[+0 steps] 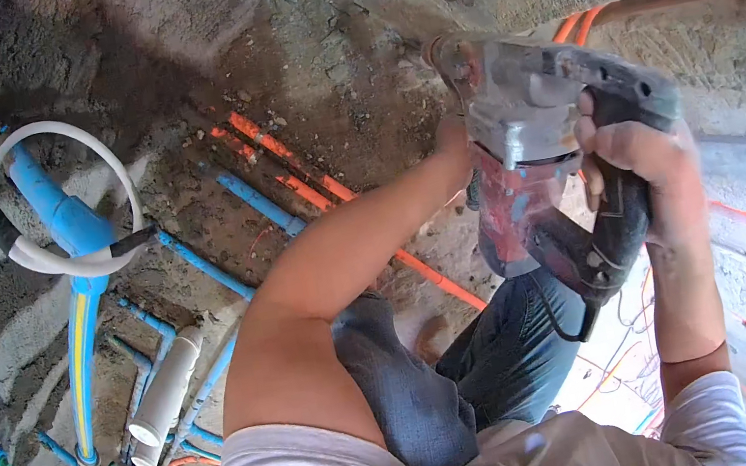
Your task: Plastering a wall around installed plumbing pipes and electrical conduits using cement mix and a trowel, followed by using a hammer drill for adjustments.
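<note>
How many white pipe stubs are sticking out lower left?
2. Both white pipe stubs lie side by side among the blue pipes at lower left: the larger on the right, a smaller one just below-left. Others may be hidden behind the arm.

1. We take the power tool point(568, 149) as our landmark: our right hand point(646, 170) is on its rear handle and our left hand point(453, 141) on its front.
2. Left of the tool, thin pipes point(283, 174) lie in a floor groove.
3. Far left of the tool, a hose loop point(58, 199) rests on a thick pipe point(55, 214).
4. Below that loop, two short tubes point(163, 400) lie side by side.
5. Our knee point(399, 378) is under the tool.
</note>
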The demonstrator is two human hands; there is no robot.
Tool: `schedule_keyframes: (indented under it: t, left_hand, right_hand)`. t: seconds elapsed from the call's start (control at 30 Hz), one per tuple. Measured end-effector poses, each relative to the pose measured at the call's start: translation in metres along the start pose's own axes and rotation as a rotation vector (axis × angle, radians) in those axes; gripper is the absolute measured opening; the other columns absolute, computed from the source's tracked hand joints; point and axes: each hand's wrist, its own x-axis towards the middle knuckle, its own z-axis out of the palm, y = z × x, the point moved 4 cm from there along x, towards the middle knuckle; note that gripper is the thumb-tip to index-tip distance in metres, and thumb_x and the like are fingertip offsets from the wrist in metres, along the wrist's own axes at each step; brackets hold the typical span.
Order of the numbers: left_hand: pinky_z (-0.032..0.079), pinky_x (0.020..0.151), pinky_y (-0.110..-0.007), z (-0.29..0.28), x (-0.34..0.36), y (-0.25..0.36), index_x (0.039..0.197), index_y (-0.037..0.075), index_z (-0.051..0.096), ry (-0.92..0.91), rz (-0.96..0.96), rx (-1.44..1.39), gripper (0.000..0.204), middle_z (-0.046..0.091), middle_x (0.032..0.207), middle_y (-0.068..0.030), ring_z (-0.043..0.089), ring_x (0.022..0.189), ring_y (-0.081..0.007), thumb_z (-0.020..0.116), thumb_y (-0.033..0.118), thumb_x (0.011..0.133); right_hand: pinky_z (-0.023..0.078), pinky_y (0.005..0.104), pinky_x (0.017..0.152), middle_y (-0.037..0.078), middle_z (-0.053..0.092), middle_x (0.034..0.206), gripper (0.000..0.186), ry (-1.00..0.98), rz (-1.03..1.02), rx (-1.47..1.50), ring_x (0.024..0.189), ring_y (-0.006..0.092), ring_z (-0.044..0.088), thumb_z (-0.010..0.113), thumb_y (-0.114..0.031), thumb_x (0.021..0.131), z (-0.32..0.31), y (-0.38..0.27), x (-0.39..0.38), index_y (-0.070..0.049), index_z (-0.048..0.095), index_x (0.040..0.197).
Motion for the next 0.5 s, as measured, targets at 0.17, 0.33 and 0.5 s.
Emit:
schedule_keyframes:
  t: [0.17, 0.33, 0.5]
  left_hand:
    - [0.037, 0.106, -0.039, 0.005, -0.009, -0.012, 0.140, 0.006, 0.034, -0.062, 0.088, 0.165, 0.049, 0.046, 0.137, -0.0101, 0.047, 0.123, -0.0243, 0.029, 0.034, 0.100]
    - [0.041, 0.099, -0.037, -0.005, -0.062, -0.052, 0.133, 0.007, 0.043, 0.360, -0.476, -0.109, 0.045, 0.051, 0.127, -0.0060, 0.050, 0.114, -0.0205, 0.040, 0.035, 0.097]
    - [0.046, 0.085, -0.032, -0.001, -0.051, -0.020, 0.119, 0.006, 0.056, 0.463, -0.421, 0.295, 0.044, 0.060, 0.108, -0.0016, 0.057, 0.096, -0.0132, 0.055, 0.040, 0.091]
  right_hand:
    - [0.045, 0.0273, 0.043, 0.010, 0.056, 0.069, 0.047, 0.048, -0.046, -0.271, 0.046, 0.0168, 0.053, 0.056, -0.009, 0.059, -0.005, 0.043, -0.040, 0.009, 0.053, 0.102]
    - [0.046, 0.0266, 0.050, 0.006, 0.055, 0.064, 0.045, 0.001, 0.089, 0.241, 0.051, 0.0152, 0.054, 0.053, 0.005, 0.058, -0.004, 0.073, -0.088, 0.005, 0.051, 0.103]
    - [0.047, 0.0273, 0.050, 0.007, 0.054, 0.063, 0.047, 0.122, -0.071, 0.367, 0.051, 0.0163, 0.055, 0.051, 0.005, 0.058, -0.010, 0.071, -0.102, 0.007, 0.052, 0.105]
